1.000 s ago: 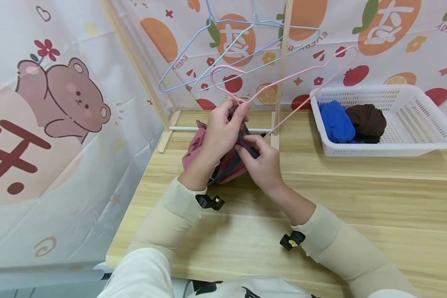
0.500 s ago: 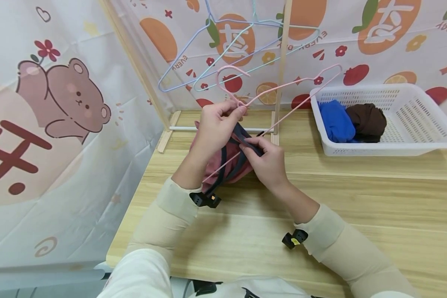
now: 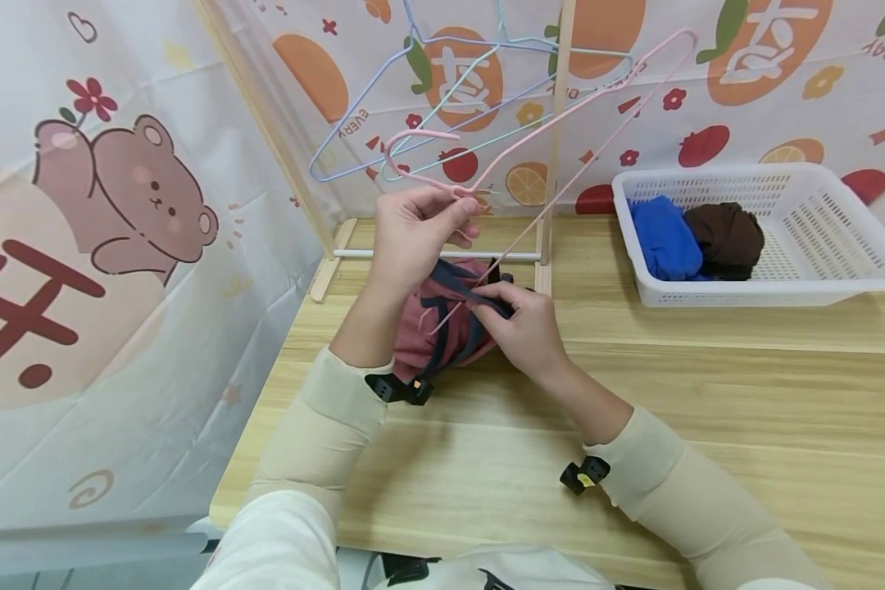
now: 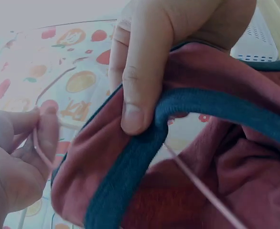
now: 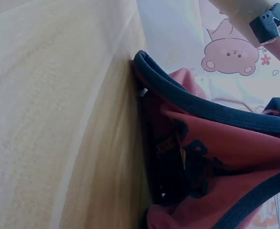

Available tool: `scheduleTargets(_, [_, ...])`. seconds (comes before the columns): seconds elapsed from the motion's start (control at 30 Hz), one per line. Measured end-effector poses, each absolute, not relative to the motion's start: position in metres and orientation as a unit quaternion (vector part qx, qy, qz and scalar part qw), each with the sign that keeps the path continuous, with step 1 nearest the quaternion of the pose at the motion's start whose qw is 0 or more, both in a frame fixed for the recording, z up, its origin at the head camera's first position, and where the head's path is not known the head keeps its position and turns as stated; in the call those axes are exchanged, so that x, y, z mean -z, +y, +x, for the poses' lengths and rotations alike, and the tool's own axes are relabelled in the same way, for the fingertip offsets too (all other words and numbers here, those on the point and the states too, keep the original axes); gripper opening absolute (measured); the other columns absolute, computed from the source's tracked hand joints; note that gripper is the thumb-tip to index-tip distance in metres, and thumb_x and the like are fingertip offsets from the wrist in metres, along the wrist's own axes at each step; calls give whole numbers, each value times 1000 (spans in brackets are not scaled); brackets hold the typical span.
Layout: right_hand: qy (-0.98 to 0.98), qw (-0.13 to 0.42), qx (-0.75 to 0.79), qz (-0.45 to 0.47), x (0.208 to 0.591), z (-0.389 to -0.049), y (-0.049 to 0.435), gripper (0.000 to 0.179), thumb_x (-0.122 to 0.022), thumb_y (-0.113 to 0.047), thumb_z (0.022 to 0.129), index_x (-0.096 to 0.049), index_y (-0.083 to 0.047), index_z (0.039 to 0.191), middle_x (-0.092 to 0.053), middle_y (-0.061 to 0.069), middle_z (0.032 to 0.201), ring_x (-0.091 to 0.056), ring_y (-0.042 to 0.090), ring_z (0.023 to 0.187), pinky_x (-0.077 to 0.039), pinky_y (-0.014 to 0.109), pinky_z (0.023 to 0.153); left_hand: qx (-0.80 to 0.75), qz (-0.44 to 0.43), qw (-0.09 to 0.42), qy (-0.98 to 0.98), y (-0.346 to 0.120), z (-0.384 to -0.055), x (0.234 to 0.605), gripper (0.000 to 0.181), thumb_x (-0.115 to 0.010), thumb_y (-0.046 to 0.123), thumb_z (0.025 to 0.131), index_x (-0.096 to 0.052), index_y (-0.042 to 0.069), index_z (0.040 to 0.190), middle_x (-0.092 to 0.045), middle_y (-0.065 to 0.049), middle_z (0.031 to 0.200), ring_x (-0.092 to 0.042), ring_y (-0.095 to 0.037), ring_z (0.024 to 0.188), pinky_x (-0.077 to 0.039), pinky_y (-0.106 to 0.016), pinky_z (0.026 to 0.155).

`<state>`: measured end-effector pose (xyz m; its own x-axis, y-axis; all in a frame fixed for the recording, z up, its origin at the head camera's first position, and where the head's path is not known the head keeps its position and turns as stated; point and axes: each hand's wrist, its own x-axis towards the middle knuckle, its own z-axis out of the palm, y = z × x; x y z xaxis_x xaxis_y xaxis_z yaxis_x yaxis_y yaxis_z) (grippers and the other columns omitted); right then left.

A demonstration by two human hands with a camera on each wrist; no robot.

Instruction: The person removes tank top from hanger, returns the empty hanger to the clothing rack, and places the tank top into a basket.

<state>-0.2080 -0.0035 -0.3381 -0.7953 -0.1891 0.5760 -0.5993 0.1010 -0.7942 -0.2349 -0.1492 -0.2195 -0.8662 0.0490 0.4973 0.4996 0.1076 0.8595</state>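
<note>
A maroon garment (image 3: 415, 348) with dark blue trim lies bunched on the table; its exact kind cannot be told. My left hand (image 3: 413, 238) pinches a pink wire hanger (image 3: 512, 148) just below its hook. My right hand (image 3: 525, 326) pinches the trimmed edge of the garment between thumb and fingers. One end of the hanger passes through the garment's opening, while the other end sticks up to the right. In the left wrist view, the thumb presses the blue trim (image 4: 118, 179) beside the pink wire (image 4: 202, 186). Folds of cloth (image 5: 216, 140) fill much of the right wrist view.
Behind the hands stands a wooden rack (image 3: 560, 139) with a blue hanger (image 3: 361, 98) and a mint-green hanger (image 3: 442, 106). To the right, a white basket (image 3: 752, 295) holds a blue cloth bundle (image 3: 664, 240) and a dark brown one (image 3: 724, 238). Printed curtains surround the table (image 3: 487, 467).
My left hand has moved left, and the hanger's far end dipped, then swung upward. The lower end now shows inside the garment's opening. My right hand keeps its pinch on the trim.
</note>
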Motion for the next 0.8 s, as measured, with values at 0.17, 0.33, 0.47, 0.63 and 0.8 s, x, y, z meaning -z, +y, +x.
scheduleTargets(0.17, [-732,169,-594,288,342,-208,-6,11,-75,-8,84,-77,-5,95,-75,8,88,-68,12,76,-51,22,63,673,-168,198,-693,-147,-236,222,14,-66,3,93,-71,-3,81,-63,0,63,-41,-13,47,-35,-21,44])
scheduleTargets(0.33, [-754,149,-565,300,346,-208,-8,10,-76,-13,86,-77,-10,95,-74,2,82,-54,5,54,-40,22,50,736,-153,213,-624,-143,-236,221,22,-60,3,96,-70,9,78,-58,-1,62,-33,-10,49,-21,-21,45])
scheduleTargets(0.47, [-773,110,-544,308,352,-207,-10,9,-74,-14,87,-77,-14,96,-72,-3,76,-31,2,39,-29,23,42,782,-127,227,-567,-145,-235,212,19,-59,3,97,-71,5,82,-55,-3,62,-29,-10,48,-18,-21,44])
scheduleTargets(0.63, [-781,74,-533,315,358,-210,-10,10,-72,-13,89,-77,-14,98,-71,-2,78,-30,2,39,-29,22,42,817,-93,255,-509,-157,-234,200,17,-58,3,97,-71,1,85,-54,-4,62,-27,-10,47,-20,-19,43])
scheduleTargets(0.8, [-791,73,-520,314,364,-219,-7,8,-73,-14,88,-77,-13,95,-73,0,83,-36,5,44,-30,22,46,834,-69,269,-477,-174,-230,187,15,-61,3,96,-69,-2,84,-53,-6,60,-27,-10,47,-19,-19,42])
